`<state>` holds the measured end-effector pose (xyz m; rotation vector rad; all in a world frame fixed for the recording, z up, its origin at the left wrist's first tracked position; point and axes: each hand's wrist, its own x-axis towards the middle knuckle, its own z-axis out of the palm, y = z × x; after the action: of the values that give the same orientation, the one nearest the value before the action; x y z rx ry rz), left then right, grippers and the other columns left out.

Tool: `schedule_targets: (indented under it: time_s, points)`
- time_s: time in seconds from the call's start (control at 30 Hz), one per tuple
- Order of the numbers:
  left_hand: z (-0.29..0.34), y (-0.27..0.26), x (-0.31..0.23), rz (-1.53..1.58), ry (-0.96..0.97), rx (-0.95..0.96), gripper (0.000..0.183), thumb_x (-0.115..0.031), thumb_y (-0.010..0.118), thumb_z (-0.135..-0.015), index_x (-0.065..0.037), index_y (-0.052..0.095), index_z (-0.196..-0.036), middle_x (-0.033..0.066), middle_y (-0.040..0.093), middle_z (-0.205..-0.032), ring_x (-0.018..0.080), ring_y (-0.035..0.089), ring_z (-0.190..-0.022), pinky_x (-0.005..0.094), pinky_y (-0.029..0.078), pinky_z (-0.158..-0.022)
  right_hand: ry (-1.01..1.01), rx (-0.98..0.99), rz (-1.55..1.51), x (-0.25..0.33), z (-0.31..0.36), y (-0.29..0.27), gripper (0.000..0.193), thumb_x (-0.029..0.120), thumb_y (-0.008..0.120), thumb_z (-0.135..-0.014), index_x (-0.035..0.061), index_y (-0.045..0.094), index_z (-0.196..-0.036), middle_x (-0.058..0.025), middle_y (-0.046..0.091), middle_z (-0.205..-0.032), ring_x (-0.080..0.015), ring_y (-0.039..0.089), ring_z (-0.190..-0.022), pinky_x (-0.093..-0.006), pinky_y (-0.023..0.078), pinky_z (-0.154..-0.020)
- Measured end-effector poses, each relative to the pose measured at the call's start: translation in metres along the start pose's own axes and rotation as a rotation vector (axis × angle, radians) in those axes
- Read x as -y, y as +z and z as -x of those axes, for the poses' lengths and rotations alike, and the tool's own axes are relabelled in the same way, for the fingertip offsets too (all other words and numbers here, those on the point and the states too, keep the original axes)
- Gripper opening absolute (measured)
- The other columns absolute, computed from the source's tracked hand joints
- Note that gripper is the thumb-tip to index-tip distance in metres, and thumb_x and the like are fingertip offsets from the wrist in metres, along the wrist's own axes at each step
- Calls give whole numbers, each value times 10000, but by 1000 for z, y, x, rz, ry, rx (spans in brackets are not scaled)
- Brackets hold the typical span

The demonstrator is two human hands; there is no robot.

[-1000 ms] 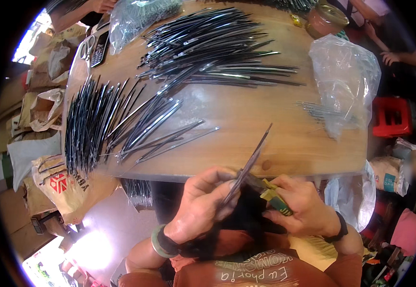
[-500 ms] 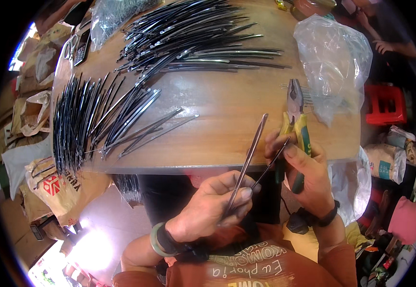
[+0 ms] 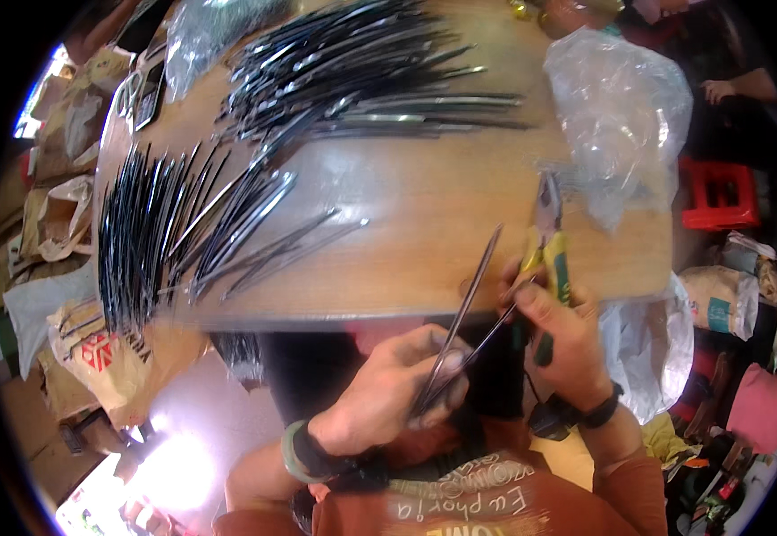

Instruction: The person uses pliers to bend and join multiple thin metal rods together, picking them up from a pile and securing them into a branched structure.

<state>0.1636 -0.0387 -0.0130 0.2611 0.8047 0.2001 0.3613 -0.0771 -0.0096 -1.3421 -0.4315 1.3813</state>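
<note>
in the head view, the left hand [image 3: 402, 384] is pinching the near ends of two slim dark strips [image 3: 473, 300] between its thumb and fingers, just past the near edge of the counter [image 3: 424, 201]. one strip slants up and away with its far tip free; the other leans further right, its far end reaching the thumb and fingers of the right hand [image 3: 565, 326]. whether the two join inside the left hand is hidden. the right hand is curled around a pair of pliers [image 3: 557, 268] with yellow and green handles, their metal nose pointing away from the wearer over the counter, while its thumb and a finger meet at that strip's end.

a pale bangle [image 3: 294, 453] and a black band circle the left wrist, and another black band [image 3: 603, 407] circles the right.

on the counter, a large heap of black strips [image 3: 344, 85] lies toward the far side, a second bundle [image 3: 151, 237] sits at the left, and a few loose strips [image 3: 285, 255] lie to the right of that bundle. a clear plastic bag [image 3: 621, 107] lies at the right, with some thin wires [image 3: 560, 171] near its left edge. at the far left are a dark handheld device [image 3: 149, 96], scissors [image 3: 126, 94] and another clear bag [image 3: 214, 40]. a red stool [image 3: 719, 214] stands beyond the counter's right edge, below a co-worker's hand [image 3: 720, 91].
</note>
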Motion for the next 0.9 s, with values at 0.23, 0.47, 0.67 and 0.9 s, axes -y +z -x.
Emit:
schedule_targets:
  time_s: [0.23,0.47,0.67,0.9]
  points:
    - [16,-23,2,56,116,66,581,-522,442,-974,22,529,-1159,216,638,-872,254,582,-534,300,430,-442,-1,26,79,-1,-8,4,229,160,676,-885,-5,641,-1040,-35,638,-853,-101,594,-797,-240,462,-730]
    - [29,-13,8,-343,205,-138,37,-69,584,-934,-33,586,-932,66,621,-792,82,508,-548,201,380,-492,-88,37,45,0,3,3,177,154,667,-900,21,649,-1016,-6,624,-841,-90,581,-819,-230,448,-746]
    - [30,-8,23,-346,420,-243,28,-52,578,-936,-49,593,-912,-8,579,-685,26,380,-469,180,257,-437,-205,68,85,-1,6,2,208,136,666,-915,11,606,-1069,17,578,-886,-51,526,-808,-195,424,-719]
    - [21,-26,37,-358,707,-404,127,-58,746,-800,8,638,-798,41,607,-610,93,526,-506,217,373,-463,-240,85,149,1,8,4,144,104,675,-901,11,613,-993,-16,587,-984,-70,539,-829,-206,443,-704]
